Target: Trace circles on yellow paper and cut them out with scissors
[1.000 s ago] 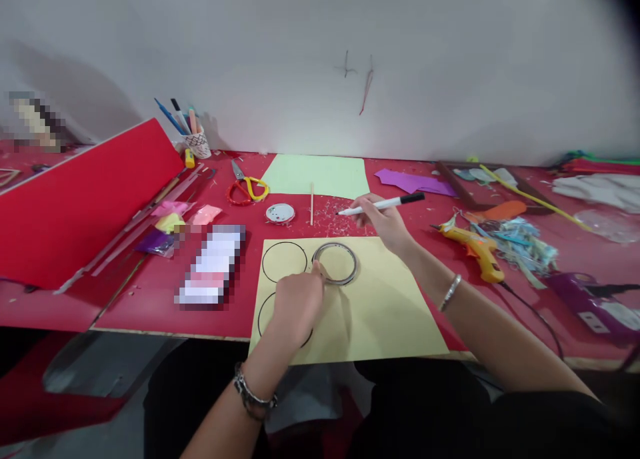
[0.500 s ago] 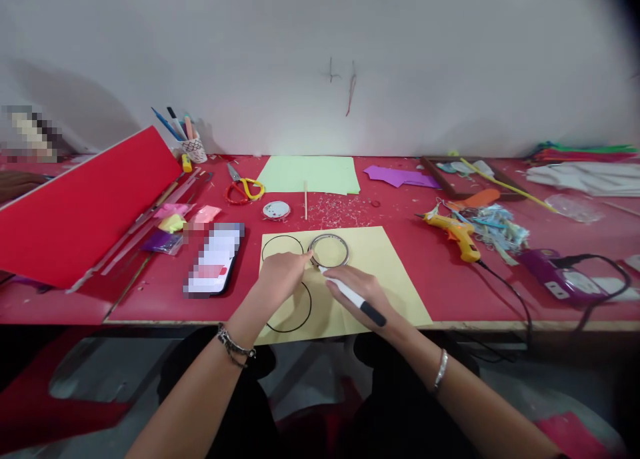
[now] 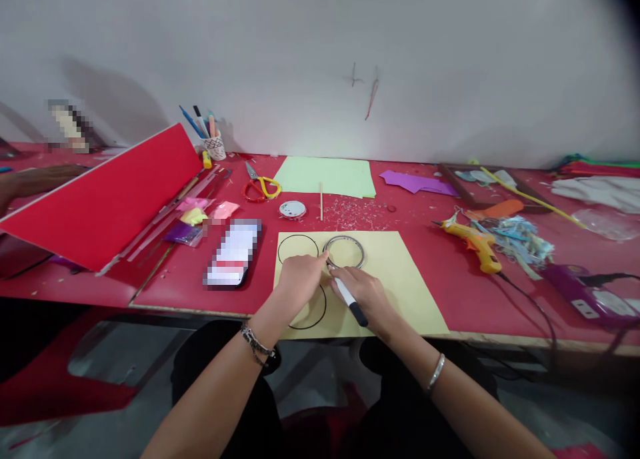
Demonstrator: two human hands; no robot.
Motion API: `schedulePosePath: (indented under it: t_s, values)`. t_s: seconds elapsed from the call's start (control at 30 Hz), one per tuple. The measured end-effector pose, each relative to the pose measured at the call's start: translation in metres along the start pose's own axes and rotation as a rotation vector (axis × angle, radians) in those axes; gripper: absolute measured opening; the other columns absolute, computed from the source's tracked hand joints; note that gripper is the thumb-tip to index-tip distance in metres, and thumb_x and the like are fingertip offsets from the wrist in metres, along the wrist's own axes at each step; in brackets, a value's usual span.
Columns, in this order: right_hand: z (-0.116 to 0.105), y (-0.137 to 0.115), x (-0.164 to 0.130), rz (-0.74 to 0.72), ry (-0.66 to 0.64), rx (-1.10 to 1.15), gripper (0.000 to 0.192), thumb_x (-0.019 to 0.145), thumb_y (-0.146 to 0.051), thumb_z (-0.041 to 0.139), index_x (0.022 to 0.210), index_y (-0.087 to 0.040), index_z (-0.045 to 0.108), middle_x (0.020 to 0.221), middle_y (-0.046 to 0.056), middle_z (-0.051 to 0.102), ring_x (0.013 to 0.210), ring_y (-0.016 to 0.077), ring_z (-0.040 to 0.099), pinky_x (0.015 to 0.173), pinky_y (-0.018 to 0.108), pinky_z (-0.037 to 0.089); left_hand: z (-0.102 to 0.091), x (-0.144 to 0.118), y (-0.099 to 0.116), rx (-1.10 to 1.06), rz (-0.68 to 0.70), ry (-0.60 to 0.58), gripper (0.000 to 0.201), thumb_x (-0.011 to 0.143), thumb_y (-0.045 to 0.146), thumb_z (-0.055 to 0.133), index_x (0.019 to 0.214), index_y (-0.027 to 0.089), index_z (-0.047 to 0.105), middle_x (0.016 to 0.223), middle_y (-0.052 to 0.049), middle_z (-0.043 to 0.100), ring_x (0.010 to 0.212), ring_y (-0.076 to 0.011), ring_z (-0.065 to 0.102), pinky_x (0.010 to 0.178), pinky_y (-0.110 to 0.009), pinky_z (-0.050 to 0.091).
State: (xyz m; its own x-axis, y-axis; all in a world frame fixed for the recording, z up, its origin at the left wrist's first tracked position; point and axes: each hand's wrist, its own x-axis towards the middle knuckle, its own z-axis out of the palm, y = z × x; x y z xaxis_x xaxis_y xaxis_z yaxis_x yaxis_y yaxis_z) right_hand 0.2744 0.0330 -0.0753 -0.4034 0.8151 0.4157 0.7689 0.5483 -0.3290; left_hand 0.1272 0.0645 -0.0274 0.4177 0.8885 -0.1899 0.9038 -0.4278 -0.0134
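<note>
A: What are the hands doing?

B: The left hand (image 3: pixel 299 282) presses its fingertips on the near-left rim of a thin metal ring (image 3: pixel 344 251), which lies flat on a pale yellow sheet of paper (image 3: pixel 400 279) near the front edge of the red table (image 3: pixel 430 292). The right hand (image 3: pixel 364 292) has its grip closed around a white marker with a black cap (image 3: pixel 349 300), the tip touching the ring's near rim.

A: Anything already on the paper?

B: Two drawn black circles: one (image 3: pixel 298 248) just left of the ring, and another (image 3: pixel 310 307) nearer the person, partly hidden by the hands.

A: How would the ring handle?

B: It looks light, stiff and smooth, so I judge it could slide on the paper; pressing down on the rim seems the best hold. The paper looks thin and easily creased.

A: What else is nearby?

B: A phone (image 3: pixel 233 253) lies left of the paper. Farther back are scissors (image 3: pixel 261 187), a green sheet (image 3: pixel 327 177) and a small round tin (image 3: pixel 293 209). A yellow glue gun (image 3: pixel 475 243) lies to the right.
</note>
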Motion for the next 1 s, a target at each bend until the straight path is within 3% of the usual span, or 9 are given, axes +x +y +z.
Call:
schedulePosePath:
  t_s: [0.27, 0.7, 0.83, 1.0]
  values:
    - [-0.011, 0.007, -0.012, 0.071, 0.036, 0.101, 0.018, 0.088, -0.021, 0.044, 0.084, -0.017, 0.061, 0.077, 0.009, 0.067, 0.07, 0.0228, 0.064, 0.061, 0.03, 0.046, 0.001, -0.001, 0.0, 0.011, 0.01, 0.004, 0.052, 0.085, 0.008, 0.035, 0.136, 0.02, 0.035, 0.077, -0.009, 0.067, 0.073, -0.0232, 0.064, 0.057, -0.027, 0.042]
    - [-0.026, 0.024, -0.027, 0.36, 0.148, 0.427, 0.015, 0.082, -0.024, 0.05, 0.072, -0.02, 0.06, 0.058, 0.0, 0.058, 0.05, 0.015, 0.053, 0.049, 0.024, 0.04, -0.001, -0.002, 0.002, 0.052, -0.005, -0.018, 0.052, 0.085, 0.009, 0.033, 0.136, 0.021, 0.034, 0.083, -0.01, 0.067, 0.077, -0.0238, 0.064, 0.06, -0.028, 0.043]
    - [-0.025, 0.026, -0.03, 0.443, 0.256, 0.528, 0.016, 0.081, -0.027, 0.053, 0.069, -0.019, 0.059, 0.056, -0.001, 0.055, 0.048, 0.0141, 0.051, 0.046, 0.024, 0.038, -0.002, -0.001, 0.003, 0.063, -0.017, -0.032, 0.052, 0.085, 0.01, 0.033, 0.136, 0.022, 0.034, 0.083, -0.01, 0.067, 0.077, -0.0214, 0.064, 0.061, -0.026, 0.044]
    - [-0.024, 0.041, -0.033, 0.555, 0.543, 0.694, 0.018, 0.089, -0.033, 0.039, 0.086, -0.02, 0.051, 0.071, 0.001, 0.055, 0.057, 0.0133, 0.054, 0.054, 0.025, 0.046, -0.002, 0.0, 0.005, 0.083, -0.022, -0.03, 0.053, 0.085, 0.01, 0.034, 0.137, 0.019, 0.033, 0.081, -0.011, 0.067, 0.076, -0.0225, 0.065, 0.061, -0.027, 0.045]
